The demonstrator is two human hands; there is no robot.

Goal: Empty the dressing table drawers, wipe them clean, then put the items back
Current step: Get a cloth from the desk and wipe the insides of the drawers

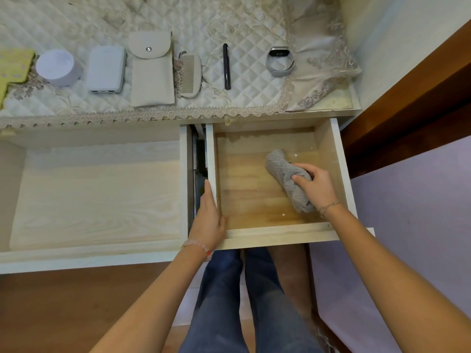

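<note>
Gripping the grey cloth (pixel 289 178) against the small drawer (pixel 260 235) floor near its right wall, the right hand (pixel 314 186) faces unwiped wood leftward; the left hand (pixel 209 217) rests flat, fingers straight, on the left wall

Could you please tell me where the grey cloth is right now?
In the head view, the grey cloth lies on the floor of the open right-hand drawer, towards its right wall, gripped by the right hand.

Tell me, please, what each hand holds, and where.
The right hand grips the grey cloth near its middle; the left hand only rests against the drawer.
</note>
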